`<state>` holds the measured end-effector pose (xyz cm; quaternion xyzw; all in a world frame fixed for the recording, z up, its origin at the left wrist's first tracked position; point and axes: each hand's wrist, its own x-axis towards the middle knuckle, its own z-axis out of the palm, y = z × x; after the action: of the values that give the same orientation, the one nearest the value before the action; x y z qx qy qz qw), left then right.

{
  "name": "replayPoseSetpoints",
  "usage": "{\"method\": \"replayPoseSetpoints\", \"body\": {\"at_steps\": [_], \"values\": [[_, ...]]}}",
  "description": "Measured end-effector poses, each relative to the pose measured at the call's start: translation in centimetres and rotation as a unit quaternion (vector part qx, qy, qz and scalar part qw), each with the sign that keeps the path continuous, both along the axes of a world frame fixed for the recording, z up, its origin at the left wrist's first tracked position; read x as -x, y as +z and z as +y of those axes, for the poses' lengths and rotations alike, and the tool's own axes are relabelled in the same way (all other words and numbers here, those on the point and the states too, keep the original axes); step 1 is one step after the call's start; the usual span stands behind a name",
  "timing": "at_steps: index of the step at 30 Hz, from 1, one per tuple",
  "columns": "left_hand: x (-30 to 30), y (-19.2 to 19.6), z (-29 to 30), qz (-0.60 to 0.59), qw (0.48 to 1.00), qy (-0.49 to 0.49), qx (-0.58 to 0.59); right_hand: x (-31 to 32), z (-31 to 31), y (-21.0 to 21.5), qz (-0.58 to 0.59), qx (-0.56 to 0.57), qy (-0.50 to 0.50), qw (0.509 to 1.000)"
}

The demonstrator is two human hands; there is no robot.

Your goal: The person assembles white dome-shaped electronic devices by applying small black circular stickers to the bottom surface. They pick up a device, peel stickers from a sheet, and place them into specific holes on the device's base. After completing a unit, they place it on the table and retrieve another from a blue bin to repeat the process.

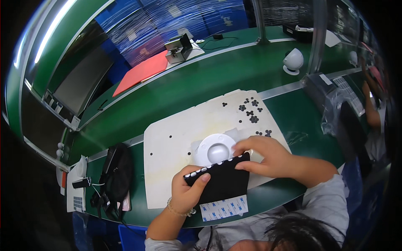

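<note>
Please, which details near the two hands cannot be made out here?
All in the head view:
White round dish-like piece: near edge hidden by the black flat sheet.
Left hand: most fingers hidden beneath that sheet.
Right hand: too small to tell whether its fingertips grip a small white pad.
That sheet's underside: facing away from the camera.

Green-topped bench is carrying: one broad cream sheet, lying flat; one black soft bag, resting leftward.
</note>
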<state>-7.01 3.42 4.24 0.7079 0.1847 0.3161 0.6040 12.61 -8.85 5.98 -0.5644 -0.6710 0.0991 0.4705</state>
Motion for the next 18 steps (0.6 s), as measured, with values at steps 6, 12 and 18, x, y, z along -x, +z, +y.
{"method": "replayPoseSetpoints", "body": {"at_steps": [6,12,18], "values": [[0.7,-1.9,0.0,-0.004,0.998,0.027,-0.063,-0.4,0.5,-1.2,-0.098,-0.079,0.015,0.992],[1.6,-2.4,0.5,-0.015,0.998,0.061,-0.030,-0.6,1.0,-0.6,-0.012,-0.105,0.033,0.994],[1.4,-2.4,0.7,-0.008,0.998,0.049,-0.030,-0.6,0.9,-0.7,-0.144,-0.032,0.012,0.989]]}}
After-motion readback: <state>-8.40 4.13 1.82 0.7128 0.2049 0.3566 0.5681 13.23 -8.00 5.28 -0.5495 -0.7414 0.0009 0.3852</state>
